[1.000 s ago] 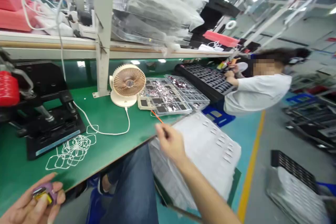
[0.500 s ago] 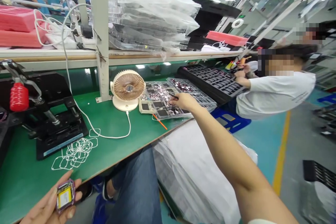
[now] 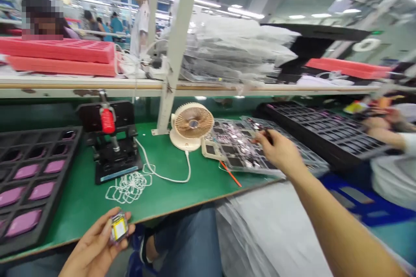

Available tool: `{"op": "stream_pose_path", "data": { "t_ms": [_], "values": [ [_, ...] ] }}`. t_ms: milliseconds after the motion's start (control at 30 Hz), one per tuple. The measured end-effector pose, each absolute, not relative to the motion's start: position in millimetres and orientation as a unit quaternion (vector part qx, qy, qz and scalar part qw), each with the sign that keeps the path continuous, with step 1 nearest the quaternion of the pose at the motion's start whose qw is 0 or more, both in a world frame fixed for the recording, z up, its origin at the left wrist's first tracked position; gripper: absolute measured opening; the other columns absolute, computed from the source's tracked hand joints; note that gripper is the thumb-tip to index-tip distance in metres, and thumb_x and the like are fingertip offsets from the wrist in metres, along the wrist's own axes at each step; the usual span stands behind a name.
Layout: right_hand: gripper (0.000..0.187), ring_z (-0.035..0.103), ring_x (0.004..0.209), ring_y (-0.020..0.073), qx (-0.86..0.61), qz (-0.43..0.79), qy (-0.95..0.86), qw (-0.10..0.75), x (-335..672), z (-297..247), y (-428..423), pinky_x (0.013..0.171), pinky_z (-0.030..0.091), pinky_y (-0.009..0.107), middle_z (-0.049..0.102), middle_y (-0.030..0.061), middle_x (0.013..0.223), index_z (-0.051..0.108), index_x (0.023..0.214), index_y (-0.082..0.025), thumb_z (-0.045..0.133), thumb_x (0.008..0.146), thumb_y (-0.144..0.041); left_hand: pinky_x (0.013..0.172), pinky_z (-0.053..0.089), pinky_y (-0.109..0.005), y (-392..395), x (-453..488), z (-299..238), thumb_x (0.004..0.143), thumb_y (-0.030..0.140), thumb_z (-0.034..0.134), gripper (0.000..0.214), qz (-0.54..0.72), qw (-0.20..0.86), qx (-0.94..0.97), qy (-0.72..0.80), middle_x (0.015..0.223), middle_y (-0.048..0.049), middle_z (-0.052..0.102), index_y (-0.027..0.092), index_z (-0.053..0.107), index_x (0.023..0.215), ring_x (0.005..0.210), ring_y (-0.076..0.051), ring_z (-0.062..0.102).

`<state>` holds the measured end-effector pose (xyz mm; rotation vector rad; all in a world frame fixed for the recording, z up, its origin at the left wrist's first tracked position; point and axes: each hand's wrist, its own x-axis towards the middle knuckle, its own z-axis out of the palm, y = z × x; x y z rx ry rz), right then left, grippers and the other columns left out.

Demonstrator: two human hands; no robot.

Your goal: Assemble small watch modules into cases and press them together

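Observation:
Held in the fingers of my left hand [image 3: 100,242], by the table's front edge, is a small open device casing [image 3: 118,227] with a purplish rim. A yellow-edged battery with a pale face shows inside it. My right hand [image 3: 281,149] reaches out over a clear plastic tray [image 3: 273,165] strewn with small shiny parts [image 3: 238,136]. Its thumb and fingers are pinched round a dark thin tool [image 3: 268,136], whose kind I cannot make out. Between the hands, a pile of thin white frame-shaped rings [image 3: 130,186] lies on the green table.
A cream fan [image 3: 193,123] stands behind an orange stick [image 3: 230,174]. A black clamp fixture [image 3: 117,156] with a red handle is at left, beside a black tray [image 3: 61,181] of purple casings. Another black tray [image 3: 312,125] lies at right, near a co-worker's hands [image 3: 380,121].
The view has swung left, bringing the tray of purple casings into sight. My left hand still holds the casing, and my right hand is still over the parts tray.

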<state>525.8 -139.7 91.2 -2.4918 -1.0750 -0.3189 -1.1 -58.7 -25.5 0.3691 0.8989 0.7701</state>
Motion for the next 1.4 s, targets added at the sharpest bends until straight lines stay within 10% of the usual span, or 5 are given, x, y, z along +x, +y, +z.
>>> {"op": "stream_pose_path", "data": {
  "t_ms": [233, 400, 600, 933, 1400],
  "values": [
    [0.039, 0.078, 0.084, 0.0215, -0.656, 0.126, -0.609, 0.427, 318.3, 30.2, -117.6, 0.078, 0.061, 0.03, 0.081, 0.004, 0.095, 0.069, 0.137, -0.027, 0.063, 0.103, -0.045, 0.086, 0.066, -0.041, -50.0, 23.7, -0.9, 0.084, 0.037, 0.092, 0.036, 0.457, 0.793, 0.186, 0.357, 0.118, -0.0171, 0.08, 0.014, 0.081, 0.111, 0.108, -0.035, 0.079],
    [0.026, 0.072, 0.065, 0.0213, -0.571, 0.39, -0.514, 0.508, 192.5, -2.1, -98.9, 0.059, 0.058, 0.03, 0.08, 0.0061, 0.083, 0.079, 0.093, -0.027, 0.083, 0.089, -0.053, 0.082, 0.064, -0.036, -49.1, 22.3, -4.8, 0.091, 0.04, 0.085, 0.029, 0.54, 0.738, 0.227, 0.336, 0.114, -0.0118, 0.079, 0.017, 0.082, 0.108, 0.104, -0.029, 0.078],
    [0.052, 0.027, 0.039, 0.0019, -0.451, 0.649, -0.252, 0.558, 140.9, -16.3, -84.2, 0.038, 0.023, 0.018, 0.075, 0.0048, 0.072, 0.061, 0.08, -0.02, 0.096, 0.075, -0.059, 0.095, 0.063, -0.042, -55.1, 10.8, -13.7, 0.087, 0.034, 0.089, 0.035, 0.613, 0.67, 0.261, 0.329, 0.121, -0.01, 0.076, 0.025, 0.08, 0.12, 0.116, -0.031, 0.074],
    [0.048, 0.01, 0.042, -0.0007, -0.35, 0.748, -0.119, 0.551, 125.5, -28.4, -81.8, 0.037, 0.015, 0.014, 0.042, -0.0118, 0.054, 0.063, 0.077, -0.017, 0.094, 0.081, -0.054, 0.11, 0.056, -0.051, -55.3, 3.0, -42.1, 0.092, 0.027, 0.083, 0.036, 0.64, 0.593, 0.374, 0.314, 0.135, -0.0139, 0.068, 0.026, 0.077, 0.127, 0.129, -0.034, 0.067],
    [0.059, 0.018, 0.044, 0.0024, -0.398, 0.678, -0.162, 0.596, 108.8, -39.9, -85.8, 0.041, 0.02, 0.019, 0.049, -0.0092, 0.063, 0.049, 0.079, -0.022, 0.089, 0.082, -0.064, 0.105, 0.061, -0.059, -58.7, 5.8, -55.3, 0.092, 0.027, 0.081, 0.027, 0.667, 0.546, 0.417, 0.288, 0.126, -0.0099, 0.06, 0.03, 0.08, 0.12, 0.135, -0.042, 0.062]
  ]
}}
